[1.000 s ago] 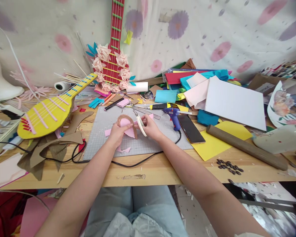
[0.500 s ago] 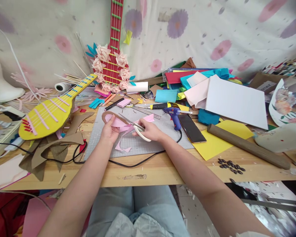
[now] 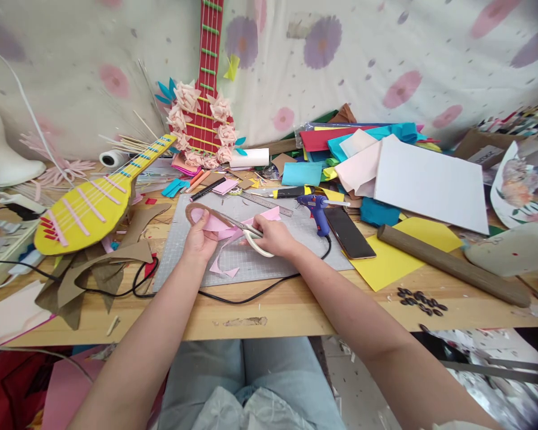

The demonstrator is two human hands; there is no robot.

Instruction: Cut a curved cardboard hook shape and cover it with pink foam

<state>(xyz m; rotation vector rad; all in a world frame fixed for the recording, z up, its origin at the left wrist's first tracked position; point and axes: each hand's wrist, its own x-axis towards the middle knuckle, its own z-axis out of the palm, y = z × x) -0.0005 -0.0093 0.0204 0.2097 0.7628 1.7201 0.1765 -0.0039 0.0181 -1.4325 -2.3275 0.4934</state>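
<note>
A yellow cardboard guitar lies at the left of the frame, a red guitar with paper flowers stands upper centre against the flowered cloth, and a blue glue gun, a black phone and a brown roll lie at the right.

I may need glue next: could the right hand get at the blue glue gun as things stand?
Probably not at once: the right hand holds scissors; the glue gun lies just beyond, unobstructed.
</note>
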